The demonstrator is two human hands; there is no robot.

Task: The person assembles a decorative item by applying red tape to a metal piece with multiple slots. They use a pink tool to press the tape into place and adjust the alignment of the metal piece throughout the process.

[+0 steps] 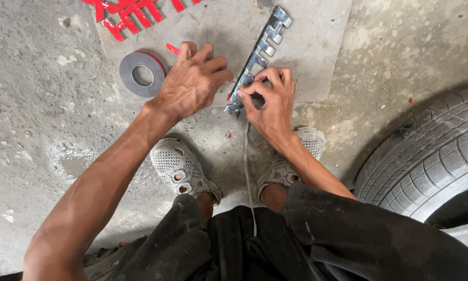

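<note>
Head view, looking straight down on a squatting person: both bare hands work at the near end of a long chrome strip of raised letters (259,56), which lies slantwise on a flat grey board (317,47) on the concrete floor (36,130). The right hand (273,101) has its grip pinched together on the strip's lower end, thumb and fingertips closed on the metal. The left hand (192,80) lies knuckles-up just beside that same end, fingers curled and pressed down toward the board (whether they grip anything I cannot tell). A thin pale strand (248,171) hangs from the right hand's grip down between the two grey mesh shoes (179,169). Left of the left hand, touching the board, lies a roll of grey tape with a red edge (141,74); beyond it, red peeled-off strips (132,15) sit at the board's far corner. A car tyre (426,156) stands at the right.
</note>
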